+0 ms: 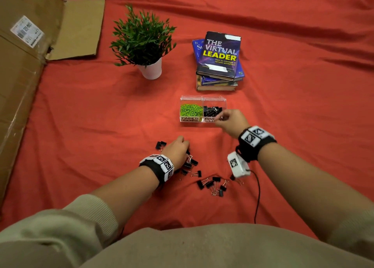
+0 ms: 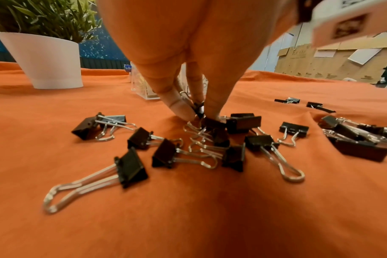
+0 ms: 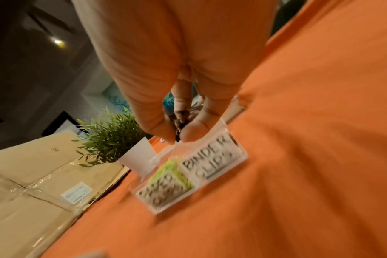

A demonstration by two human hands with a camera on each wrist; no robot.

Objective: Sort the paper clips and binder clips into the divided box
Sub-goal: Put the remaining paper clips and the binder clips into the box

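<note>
A clear divided box [image 1: 203, 119] stands on the red cloth, with green paper clips [image 1: 191, 110] in its left cell and black binder clips [image 1: 212, 110] in its right cell. My right hand [image 1: 228, 118] hovers at the box's front right and pinches a black binder clip [image 3: 179, 130] above the "BINDER CLIPS" label [image 3: 211, 161]. My left hand [image 1: 178, 149] reaches down into the loose pile of binder clips [image 2: 210, 139] and pinches one binder clip [image 2: 198, 108] between thumb and fingertips. More binder clips [image 1: 212, 184] lie scattered in front of me.
A potted plant [image 1: 150, 70] stands at the back left and a stack of books [image 1: 219, 63] behind the box. Flattened cardboard [image 1: 22, 69] lies along the left edge. A black cable [image 1: 258, 194] trails from my right wrist camera.
</note>
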